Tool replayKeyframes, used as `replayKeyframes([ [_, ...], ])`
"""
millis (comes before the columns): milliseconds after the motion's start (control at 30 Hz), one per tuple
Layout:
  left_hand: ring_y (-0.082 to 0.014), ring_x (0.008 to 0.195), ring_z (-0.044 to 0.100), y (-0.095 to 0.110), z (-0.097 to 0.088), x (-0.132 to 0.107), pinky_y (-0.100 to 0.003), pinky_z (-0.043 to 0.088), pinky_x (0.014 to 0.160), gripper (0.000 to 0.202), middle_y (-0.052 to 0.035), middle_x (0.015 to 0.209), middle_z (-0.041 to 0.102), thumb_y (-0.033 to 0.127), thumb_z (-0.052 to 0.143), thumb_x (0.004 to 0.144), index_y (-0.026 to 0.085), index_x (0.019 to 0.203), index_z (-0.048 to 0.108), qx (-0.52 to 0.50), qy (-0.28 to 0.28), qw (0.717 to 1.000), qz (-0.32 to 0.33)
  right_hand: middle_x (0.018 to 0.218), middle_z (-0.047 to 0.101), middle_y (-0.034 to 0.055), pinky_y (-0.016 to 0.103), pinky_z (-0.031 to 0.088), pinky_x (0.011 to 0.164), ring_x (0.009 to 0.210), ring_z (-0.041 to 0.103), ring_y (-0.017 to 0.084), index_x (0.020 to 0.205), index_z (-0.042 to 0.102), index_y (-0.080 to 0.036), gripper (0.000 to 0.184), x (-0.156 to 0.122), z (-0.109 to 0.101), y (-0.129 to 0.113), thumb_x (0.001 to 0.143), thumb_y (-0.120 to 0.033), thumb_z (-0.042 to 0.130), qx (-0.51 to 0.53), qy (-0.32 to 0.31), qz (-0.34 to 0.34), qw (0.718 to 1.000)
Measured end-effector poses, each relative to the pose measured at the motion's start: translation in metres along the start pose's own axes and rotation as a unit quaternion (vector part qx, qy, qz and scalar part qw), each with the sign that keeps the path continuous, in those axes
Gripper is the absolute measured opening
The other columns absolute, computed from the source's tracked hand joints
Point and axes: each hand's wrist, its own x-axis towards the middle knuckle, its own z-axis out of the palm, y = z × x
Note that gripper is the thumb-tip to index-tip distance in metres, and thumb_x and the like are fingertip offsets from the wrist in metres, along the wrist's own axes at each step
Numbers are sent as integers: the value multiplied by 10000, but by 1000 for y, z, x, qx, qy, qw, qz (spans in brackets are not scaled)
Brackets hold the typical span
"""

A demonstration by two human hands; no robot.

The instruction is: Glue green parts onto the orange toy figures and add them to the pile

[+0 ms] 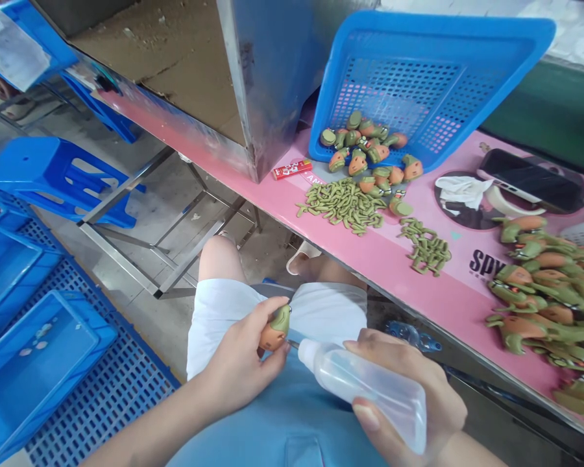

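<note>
**One head-worn view, looking forward and down over the lap**

The camera sat on the person's head and looked steeply down. It was closest to the left hand (pixel 238 366) and right hand (pixel 411 399), held over the lap at the frame's bottom. The view was rolled, so the bench's (pixel 379 259) near edge ran slantwise from upper left to lower right, with the floor (pixel 141 214) farther off below that edge.

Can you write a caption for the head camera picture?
Left hand holds a toy; right hand points a bottle at it, beside a pink table.
</note>
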Motion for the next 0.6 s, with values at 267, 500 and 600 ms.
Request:
replayKeyframes([
  [267, -139, 693, 588, -2, -1, 1, -240, 462, 632, 441, -5, 843, 632, 165, 438, 728, 196, 1168, 414, 26, -8, 1000, -2, 511, 497, -1, 249, 408, 364, 391, 487, 138, 897, 505, -129, 107, 1, 3, -2, 859, -226, 481, -25, -5, -11, 1000],
  [500, -150, 725, 617, -7, 0, 0, -253, 484, 667, 453, -25, 881, 657, 175, 433, 718, 184, 1170, 430, 34, -13, 999, -8, 527, 538, 2, 228, 453, 404, 453, 566, 157, 917, 510, -144, 170, 1, 2, 0, 861, -302, 478, -18, -19, 12, 1000],
  [600, -142, 730, 636, -17, 4, 2, -234, 488, 670, 426, -7, 911, 670, 201, 430, 740, 234, 1164, 449, 30, 20, 999, -1, 540, 545, -14, 190, 434, 384, 406, 529, 117, 887, 522, -164, 226, 3, 7, 3, 859, -384, 481, 36, 11, 53, 998],
])
